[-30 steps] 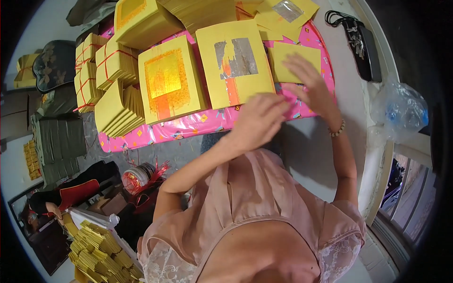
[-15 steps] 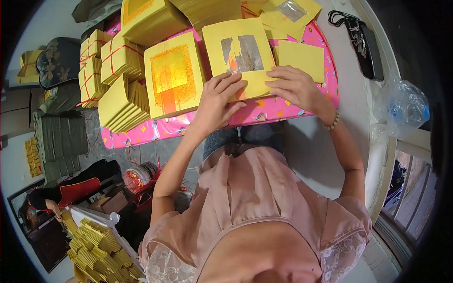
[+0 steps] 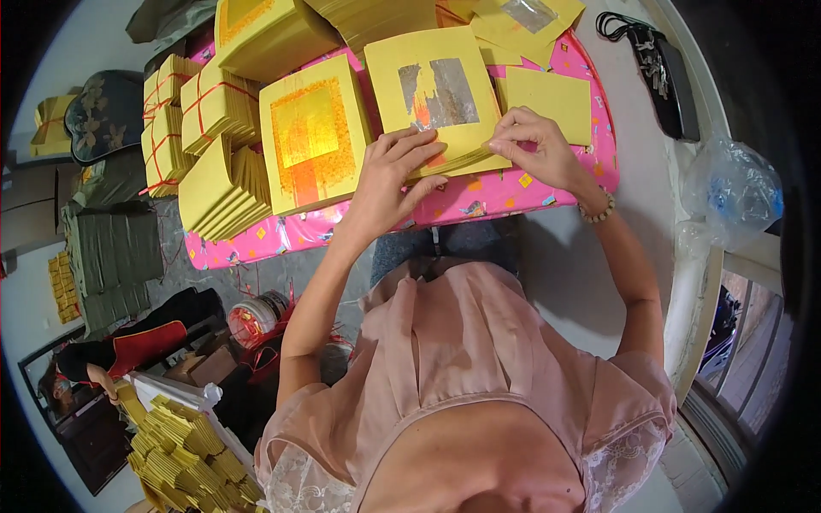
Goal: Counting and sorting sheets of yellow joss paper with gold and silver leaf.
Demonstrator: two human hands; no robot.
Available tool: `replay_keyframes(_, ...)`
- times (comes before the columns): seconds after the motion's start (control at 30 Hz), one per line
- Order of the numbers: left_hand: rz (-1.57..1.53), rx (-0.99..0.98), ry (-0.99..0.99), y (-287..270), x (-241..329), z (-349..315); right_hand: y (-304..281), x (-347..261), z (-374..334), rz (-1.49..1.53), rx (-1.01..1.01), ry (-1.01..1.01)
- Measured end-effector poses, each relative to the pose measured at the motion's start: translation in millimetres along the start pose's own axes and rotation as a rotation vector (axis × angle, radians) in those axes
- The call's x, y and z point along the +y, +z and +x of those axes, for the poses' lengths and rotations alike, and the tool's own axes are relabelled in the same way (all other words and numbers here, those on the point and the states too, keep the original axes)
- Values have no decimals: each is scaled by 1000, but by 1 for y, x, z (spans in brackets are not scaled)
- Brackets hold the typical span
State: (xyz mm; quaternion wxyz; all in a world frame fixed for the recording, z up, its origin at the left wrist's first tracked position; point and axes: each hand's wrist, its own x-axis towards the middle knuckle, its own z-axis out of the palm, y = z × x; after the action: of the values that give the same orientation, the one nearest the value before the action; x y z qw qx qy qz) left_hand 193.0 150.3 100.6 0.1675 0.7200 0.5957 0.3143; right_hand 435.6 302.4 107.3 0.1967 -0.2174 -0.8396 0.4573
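Note:
A stack of yellow joss paper (image 3: pixel 462 51) with a silver square and an orange smear lies in front of me. My left hand (image 3: pixel 395 175) rests on its near left edge, fingers stretched over the top and thumb apart. At the near right corner, my right hand (image 3: pixel 540 152) pinches the edges of the sheets between thumb and fingers. The near edge looks slightly fanned into layers. To the left lies another stack with a gold square (image 3: pixel 310 128) in an orange border. A plain yellow sheet (image 3: pixel 552 107) sits just beyond my right hand.
The pink patterned table (image 3: pixel 282 239) also bears bundles tied with red string (image 3: pixel 221 107), folded yellow paper (image 3: pixel 224 192) and loose sheets (image 3: pixel 522 26). A black pouch with keys (image 3: pixel 658 81) and a clear plastic bag (image 3: pixel 735 188) are right. Another person's hand (image 3: pixel 104 382) reaches toward piled yellow paper (image 3: pixel 184 445).
My right hand has gone from lying over the near flap to pinching the right corner. The raised near part of the paper now lies lower. My left hand stays nearly in place.

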Motion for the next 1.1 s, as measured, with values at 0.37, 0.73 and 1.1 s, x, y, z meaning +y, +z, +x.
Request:
replay_keyframes(0.37, -5, -1, -5, -1, 0, 1, -1, 1, 1, 53, -20, 78)
replay_keyframes(0.73, 8, -28, -6, -5, 3, 2, 0, 3, 1, 79, -24, 90)
replay_keyframes(1.1, 16, -8, -14, -7, 8, 7, 0, 7, 4, 75, 14, 37)
